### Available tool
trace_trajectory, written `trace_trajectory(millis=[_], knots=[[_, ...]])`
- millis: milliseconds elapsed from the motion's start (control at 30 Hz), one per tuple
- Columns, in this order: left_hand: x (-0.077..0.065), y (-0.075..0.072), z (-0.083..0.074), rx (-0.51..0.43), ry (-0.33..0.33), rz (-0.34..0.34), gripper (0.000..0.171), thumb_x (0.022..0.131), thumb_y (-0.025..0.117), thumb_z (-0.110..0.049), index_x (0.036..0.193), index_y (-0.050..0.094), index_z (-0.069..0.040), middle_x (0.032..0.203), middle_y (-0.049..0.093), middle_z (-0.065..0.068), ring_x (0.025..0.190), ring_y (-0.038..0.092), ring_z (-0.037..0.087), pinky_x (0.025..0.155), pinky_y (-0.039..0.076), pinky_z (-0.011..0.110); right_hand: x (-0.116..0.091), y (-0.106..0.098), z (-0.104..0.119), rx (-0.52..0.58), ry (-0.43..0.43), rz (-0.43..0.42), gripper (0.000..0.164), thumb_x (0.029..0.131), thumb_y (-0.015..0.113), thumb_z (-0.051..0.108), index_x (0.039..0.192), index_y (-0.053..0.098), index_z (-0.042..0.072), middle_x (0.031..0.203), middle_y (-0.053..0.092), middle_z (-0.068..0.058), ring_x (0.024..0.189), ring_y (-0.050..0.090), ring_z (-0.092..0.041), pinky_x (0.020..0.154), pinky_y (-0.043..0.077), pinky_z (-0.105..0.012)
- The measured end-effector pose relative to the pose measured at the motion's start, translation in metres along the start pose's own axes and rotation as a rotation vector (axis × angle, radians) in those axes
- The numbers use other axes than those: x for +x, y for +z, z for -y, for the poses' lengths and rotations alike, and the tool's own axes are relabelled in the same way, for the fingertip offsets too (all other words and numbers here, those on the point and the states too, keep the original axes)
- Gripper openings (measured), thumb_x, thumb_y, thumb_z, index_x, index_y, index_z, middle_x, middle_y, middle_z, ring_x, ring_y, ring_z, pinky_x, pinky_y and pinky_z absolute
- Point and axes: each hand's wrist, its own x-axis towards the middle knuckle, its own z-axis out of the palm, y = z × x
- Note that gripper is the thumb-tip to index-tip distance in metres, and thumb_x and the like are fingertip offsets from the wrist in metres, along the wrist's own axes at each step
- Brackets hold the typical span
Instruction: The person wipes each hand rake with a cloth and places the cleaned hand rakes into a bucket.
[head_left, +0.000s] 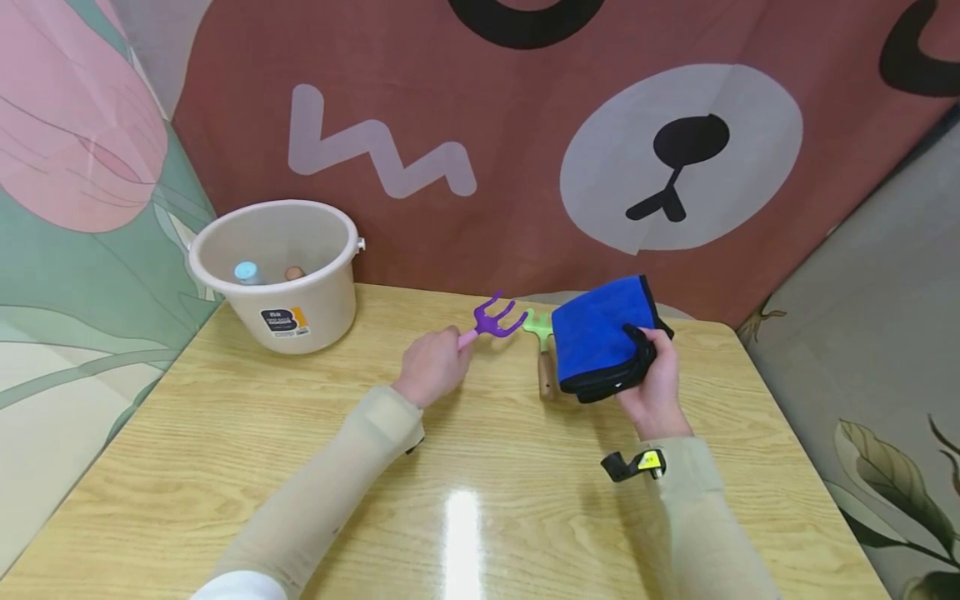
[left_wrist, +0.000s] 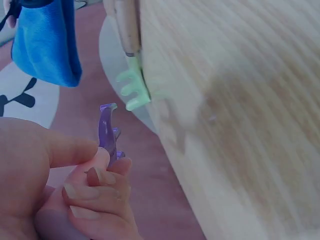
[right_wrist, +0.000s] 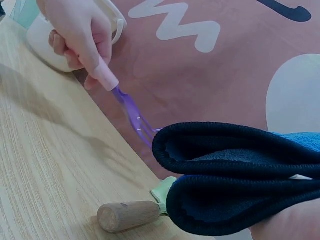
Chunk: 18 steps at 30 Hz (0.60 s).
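Note:
My left hand [head_left: 433, 367] grips the pink handle of a small purple garden hand rake [head_left: 495, 320], its tines pointing away and to the right above the table. In the left wrist view, fingers and thumb wrap that handle. My right hand [head_left: 654, 390] holds a folded blue cloth [head_left: 600, 329] with black edging, raised over the table; the right wrist view shows its folded layers [right_wrist: 225, 170] end-on. A second hand rake, green with a wooden handle [head_left: 546, 375], lies on the table just left of the cloth, its tines [left_wrist: 134, 90] partly beside the cloth in the head view.
A pale bucket [head_left: 318, 312] stands at the table's back left, with a light-blue-topped thing [head_left: 247, 272] and a brown thing [head_left: 295, 272] inside. The wooden table [head_left: 360, 492] ends at a printed cloth backdrop [head_left: 495, 233] behind.

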Motion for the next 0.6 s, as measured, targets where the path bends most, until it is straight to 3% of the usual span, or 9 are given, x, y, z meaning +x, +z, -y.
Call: trace_trajectory(millis=[167,400,600], knots=[[-0.003,-0.005,-0.009,-0.004,0.016,0.004,0.034,0.102,0.053,-0.032,0.109,0.068,-0.002,0.078,0.064,0.010,0.066,0.061,0.026,0.056,0.050,0.040,0.000,0.002,-0.001,0.005,-0.004,0.016,0.061,0.103,0.048,0.041,0.150,0.012,0.029,0.153,0.026,0.005,0.140,0.029,-0.018,0.120,0.021,-0.038],[-0.009,-0.010,-0.017,-0.013,0.086,-0.036,0.035,0.103,0.055,-0.034,0.096,0.070,-0.004,0.072,0.062,0.009,0.066,0.063,0.028,0.058,0.052,0.043,-0.001,0.004,0.000,-0.003,-0.005,0.021,0.069,0.101,0.052,0.045,0.154,0.010,0.031,0.161,0.020,0.005,0.145,0.027,-0.018,0.124,0.020,-0.039],[-0.015,-0.015,-0.021,-0.026,0.126,-0.066,0.035,0.102,0.057,-0.034,0.095,0.070,-0.002,0.071,0.061,0.009,0.065,0.063,0.028,0.059,0.054,0.045,-0.004,0.007,0.002,0.018,-0.024,0.020,0.066,0.100,0.056,0.043,0.152,0.017,0.031,0.158,0.028,0.006,0.143,0.032,-0.016,0.123,0.023,-0.036]])
